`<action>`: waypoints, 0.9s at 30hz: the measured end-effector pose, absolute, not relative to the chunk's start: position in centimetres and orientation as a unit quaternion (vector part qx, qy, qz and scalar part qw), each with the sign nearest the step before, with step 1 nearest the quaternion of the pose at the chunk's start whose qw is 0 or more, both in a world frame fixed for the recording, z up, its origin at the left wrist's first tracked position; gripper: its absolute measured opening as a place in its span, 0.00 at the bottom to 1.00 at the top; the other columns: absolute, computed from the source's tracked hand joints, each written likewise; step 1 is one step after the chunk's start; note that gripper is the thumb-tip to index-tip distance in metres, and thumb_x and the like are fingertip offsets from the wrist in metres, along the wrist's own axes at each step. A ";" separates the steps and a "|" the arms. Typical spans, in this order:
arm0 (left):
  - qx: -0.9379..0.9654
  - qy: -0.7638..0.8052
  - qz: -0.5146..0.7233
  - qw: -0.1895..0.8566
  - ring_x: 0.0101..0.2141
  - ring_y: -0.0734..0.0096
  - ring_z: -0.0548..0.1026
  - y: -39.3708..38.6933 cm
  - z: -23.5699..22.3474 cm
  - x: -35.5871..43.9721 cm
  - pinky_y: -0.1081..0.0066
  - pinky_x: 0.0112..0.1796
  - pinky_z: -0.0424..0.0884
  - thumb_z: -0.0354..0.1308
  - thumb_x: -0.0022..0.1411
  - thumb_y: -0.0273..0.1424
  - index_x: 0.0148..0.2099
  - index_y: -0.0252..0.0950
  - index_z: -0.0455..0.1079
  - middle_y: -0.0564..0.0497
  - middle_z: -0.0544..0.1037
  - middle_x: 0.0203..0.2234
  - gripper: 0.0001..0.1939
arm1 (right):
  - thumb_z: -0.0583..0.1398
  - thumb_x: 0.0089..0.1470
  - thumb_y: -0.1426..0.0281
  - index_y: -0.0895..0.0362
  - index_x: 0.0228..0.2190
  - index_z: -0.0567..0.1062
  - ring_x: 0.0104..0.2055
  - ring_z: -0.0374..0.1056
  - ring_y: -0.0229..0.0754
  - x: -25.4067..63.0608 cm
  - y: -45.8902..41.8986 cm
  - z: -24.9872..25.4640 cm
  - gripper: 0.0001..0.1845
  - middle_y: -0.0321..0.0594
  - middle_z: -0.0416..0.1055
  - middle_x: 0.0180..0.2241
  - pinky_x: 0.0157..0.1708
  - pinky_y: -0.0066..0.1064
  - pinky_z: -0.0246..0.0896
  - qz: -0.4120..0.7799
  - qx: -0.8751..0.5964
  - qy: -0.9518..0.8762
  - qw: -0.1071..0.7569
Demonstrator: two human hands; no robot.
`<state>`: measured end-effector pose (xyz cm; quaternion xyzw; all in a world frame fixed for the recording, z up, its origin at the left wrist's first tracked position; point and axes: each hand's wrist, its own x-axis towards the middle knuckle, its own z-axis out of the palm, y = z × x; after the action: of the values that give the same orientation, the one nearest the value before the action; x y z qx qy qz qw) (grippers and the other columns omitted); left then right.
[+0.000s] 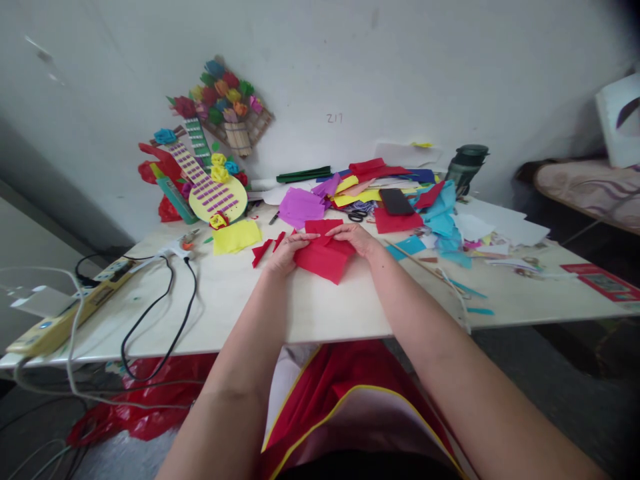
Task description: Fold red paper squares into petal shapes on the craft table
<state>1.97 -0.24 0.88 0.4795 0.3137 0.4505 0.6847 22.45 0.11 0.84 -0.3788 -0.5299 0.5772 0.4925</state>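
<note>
A folded sheet of red paper lies on the pale table in front of me. My left hand presses on its left edge, fingers curled down onto the fold. My right hand rests on its upper right corner, fingers pinching the paper. Small red offcuts lie just left of my left hand. A yellow sheet lies farther left.
A heap of coloured papers, scissors, a black phone and a dark bottle fill the table's back. Paper guitar and flower crafts lean on the wall. A power strip with cables lies left.
</note>
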 end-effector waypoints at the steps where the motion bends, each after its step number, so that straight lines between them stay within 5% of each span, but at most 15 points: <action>1: 0.479 0.316 0.451 0.684 0.39 0.58 0.76 -0.3 0.9 2.0 0.62 0.43 0.71 0.61 0.45 0.24 0.39 0.32 0.77 0.43 0.80 0.33 0.15 | 0.61 0.34 0.77 0.56 0.24 0.80 0.27 0.68 0.38 22.5 0.1 0.9 0.10 0.36 0.75 0.23 0.34 0.31 0.62 0.575 -0.382 -0.531 0.492; 18: 0.512 0.298 0.474 0.652 0.38 0.61 0.76 -0.1 0.6 2.1 0.66 0.43 0.69 0.63 0.43 0.29 0.30 0.33 0.78 0.46 0.80 0.30 0.08 | 0.59 0.32 0.79 0.57 0.21 0.79 0.26 0.65 0.36 22.2 0.1 1.0 0.10 0.35 0.73 0.21 0.32 0.29 0.58 0.562 -0.397 -0.537 0.489; 27: 0.524 0.315 0.453 0.649 0.37 0.61 0.76 0.2 0.4 2.2 0.64 0.42 0.69 0.61 0.42 0.27 0.39 0.33 0.77 0.46 0.80 0.30 0.17 | 0.60 0.34 0.77 0.57 0.22 0.80 0.27 0.65 0.37 22.3 0.0 1.0 0.10 0.35 0.74 0.22 0.32 0.29 0.58 0.539 -0.398 -0.556 0.492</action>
<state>2.16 0.15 0.43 0.5239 0.3149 0.4526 0.6492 22.27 0.01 0.97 -0.3983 -0.5559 0.5387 0.4920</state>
